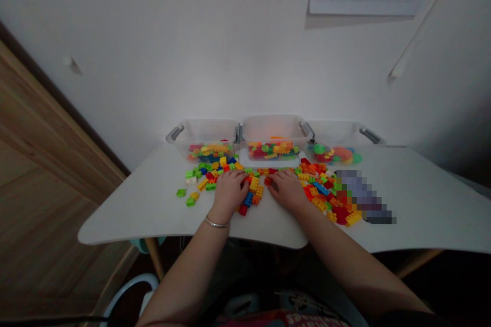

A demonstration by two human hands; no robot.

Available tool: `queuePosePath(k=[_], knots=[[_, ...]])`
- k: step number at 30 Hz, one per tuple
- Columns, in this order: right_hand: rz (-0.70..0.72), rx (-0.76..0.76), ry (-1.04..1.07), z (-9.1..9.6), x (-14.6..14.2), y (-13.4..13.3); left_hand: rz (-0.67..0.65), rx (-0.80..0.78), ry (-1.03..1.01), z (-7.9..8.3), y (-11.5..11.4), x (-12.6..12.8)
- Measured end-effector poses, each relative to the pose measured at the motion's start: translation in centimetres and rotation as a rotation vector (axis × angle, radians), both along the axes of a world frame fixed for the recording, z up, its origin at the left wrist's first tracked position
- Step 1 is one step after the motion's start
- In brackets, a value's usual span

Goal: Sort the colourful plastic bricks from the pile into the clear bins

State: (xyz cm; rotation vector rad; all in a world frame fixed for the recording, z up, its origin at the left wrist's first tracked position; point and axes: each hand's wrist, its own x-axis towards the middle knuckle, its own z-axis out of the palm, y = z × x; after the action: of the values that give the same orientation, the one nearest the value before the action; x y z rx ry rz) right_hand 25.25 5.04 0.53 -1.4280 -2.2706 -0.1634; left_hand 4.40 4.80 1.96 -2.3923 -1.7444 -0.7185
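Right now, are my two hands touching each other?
Apart. The head view shows a plain gap between your left hand and your right hand, with yellow and blue toy bricks lying between them.

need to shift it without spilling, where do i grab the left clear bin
Take the left clear plastic bin by its grey end handle, coming from the left with your left hand. That handle sticks out at the free end, while the bin's right end appears to sit against the middle bin and loose toy bricks crowd its front.
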Motion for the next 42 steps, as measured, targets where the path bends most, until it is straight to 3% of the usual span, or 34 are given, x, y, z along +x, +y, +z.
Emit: queuePosePath(k=[17,23,26,29,32,36,42], knots=[[-0.023,0.004,0.154,-0.1,-0.1,0.0,-0.004,0.010,0.001,-0.1,0.1,-0.1],[-0.005,0.218,0.349,0.4,0.2,0.1,-0.002,0.010,0.004,-0.1,0.0,-0.1],[-0.040,0.360,0.477,1.9,0.7,0.4,-0.007,0.002,0.006,0.0,0.0,-0.1],[-0.140,0.406,0.569,4.3,1.3,1.3,-0.005,-0.009,0.002,0.1,-0.1,-0.1],[-0.247,0.377,0.583,7.3,2.0,3.2,0.000,-0.014,-0.004,0.2,-0.2,0.0],[-0.276,0.338,0.586,10.3,2.5,7.2,0.000,-0.016,-0.007,0.1,0.0,0.0],[-0.357,0.115,0.460,11.3,1.6,11.2,-0.010,-0.013,-0.004,0.0,0.2,0.0]])
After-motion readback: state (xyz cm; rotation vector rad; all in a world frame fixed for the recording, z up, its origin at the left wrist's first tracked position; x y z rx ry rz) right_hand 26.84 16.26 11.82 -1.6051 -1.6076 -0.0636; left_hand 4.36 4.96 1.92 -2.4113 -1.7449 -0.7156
